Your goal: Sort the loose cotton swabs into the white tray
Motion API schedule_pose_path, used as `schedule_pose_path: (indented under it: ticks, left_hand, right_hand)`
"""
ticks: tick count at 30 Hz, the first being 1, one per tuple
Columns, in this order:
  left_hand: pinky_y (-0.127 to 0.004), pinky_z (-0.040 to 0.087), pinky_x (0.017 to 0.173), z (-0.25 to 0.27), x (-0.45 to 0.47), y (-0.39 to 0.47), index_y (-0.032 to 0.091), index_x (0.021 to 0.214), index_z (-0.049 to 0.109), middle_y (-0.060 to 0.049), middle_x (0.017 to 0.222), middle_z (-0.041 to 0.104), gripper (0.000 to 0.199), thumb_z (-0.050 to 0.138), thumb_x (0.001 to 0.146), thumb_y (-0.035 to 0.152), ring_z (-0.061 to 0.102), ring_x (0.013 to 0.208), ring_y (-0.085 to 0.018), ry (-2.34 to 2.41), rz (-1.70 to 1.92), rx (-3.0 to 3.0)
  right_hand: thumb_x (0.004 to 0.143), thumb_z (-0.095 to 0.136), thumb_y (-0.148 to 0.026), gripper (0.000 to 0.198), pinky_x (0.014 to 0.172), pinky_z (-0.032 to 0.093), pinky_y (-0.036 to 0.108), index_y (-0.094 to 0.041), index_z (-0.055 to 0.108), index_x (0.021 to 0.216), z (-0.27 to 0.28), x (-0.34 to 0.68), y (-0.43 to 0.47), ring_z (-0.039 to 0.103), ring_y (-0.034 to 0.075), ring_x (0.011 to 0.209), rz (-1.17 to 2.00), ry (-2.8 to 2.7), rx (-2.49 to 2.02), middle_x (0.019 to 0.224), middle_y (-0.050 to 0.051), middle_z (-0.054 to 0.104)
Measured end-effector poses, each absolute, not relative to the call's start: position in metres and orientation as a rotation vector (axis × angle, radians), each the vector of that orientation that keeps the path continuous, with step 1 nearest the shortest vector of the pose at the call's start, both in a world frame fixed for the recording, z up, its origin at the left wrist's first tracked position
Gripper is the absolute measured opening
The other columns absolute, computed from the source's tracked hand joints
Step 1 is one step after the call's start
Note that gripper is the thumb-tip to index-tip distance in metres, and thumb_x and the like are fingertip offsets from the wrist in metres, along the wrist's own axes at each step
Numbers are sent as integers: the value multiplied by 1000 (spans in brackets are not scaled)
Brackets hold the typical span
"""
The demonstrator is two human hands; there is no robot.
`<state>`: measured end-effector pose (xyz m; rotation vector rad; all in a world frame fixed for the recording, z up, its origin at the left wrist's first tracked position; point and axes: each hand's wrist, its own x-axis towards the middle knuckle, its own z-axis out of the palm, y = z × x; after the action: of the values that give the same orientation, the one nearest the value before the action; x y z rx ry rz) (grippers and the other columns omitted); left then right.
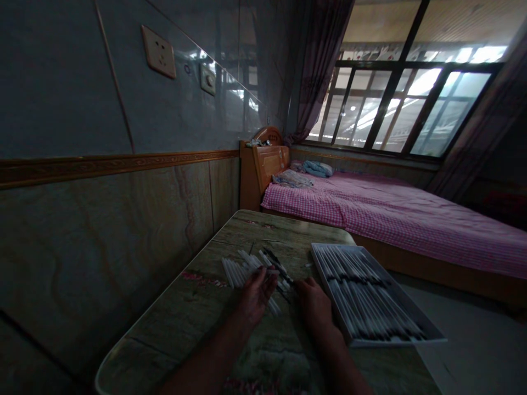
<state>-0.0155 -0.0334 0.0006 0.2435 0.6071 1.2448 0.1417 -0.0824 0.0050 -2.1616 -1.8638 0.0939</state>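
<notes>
My left hand (257, 293) is closed over the table, its fingers and thumb around a short white pen-like tube (272, 271). Just to its right, my right hand (313, 304) has its fingers pinched together. What lies in that pinch is too dark and small to name. Loose white tubes (233, 272) lie in a pile beyond and left of my left hand. Thin black pieces (274, 257) lie between the two hands, close to the right fingertips. A shallow white tray (397, 344) on the right holds two rows of slim white sticks with dark ends (370, 302).
The wood-patterned table (173, 323) has a pale rounded rim, and the tray overhangs its right edge. A tiled wall (173, 219) runs along the left. Behind the table stands a bed (395, 208) with a pink checked cover, below a window (370, 109).
</notes>
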Motion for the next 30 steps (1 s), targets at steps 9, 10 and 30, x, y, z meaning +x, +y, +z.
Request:
schedule_pose_path:
  ticks: [9, 10, 30]
  left_hand:
    - [-22, 59, 58, -1, -15, -34, 12, 80, 60, -6, 81, 74, 8, 62, 82, 5, 72, 65, -15, 676, 1219, 287]
    - [-22, 59, 59, 0, -15, -35, 12, 80, 60, -6, 81, 74, 8, 62, 82, 5, 72, 65, -15, 672, 1218, 289]
    - [-22, 60, 63, -3, -10, -36, 12, 76, 63, -5, 75, 75, 9, 66, 78, 4, 72, 68, -15, 674, 1211, 346]
  right_hand:
    - [90, 42, -12, 26, 59, 34, 24, -20, 66, 93, 0, 146, -78, 62, 16, 81, 79, -1823, -2225, 97, 7, 64]
    - [90, 41, -10, 26, 59, 34, 24, -19, 65, 95, 0, 146, -78, 62, 16, 82, 63, -1812, -2240, 98, 8, 64]
    - [79, 60, -43, 25, 58, 48, 27, -19, 63, 84, -12, 131, -83, 60, 17, 65, 575, -1052, -1334, 71, 2, 66]
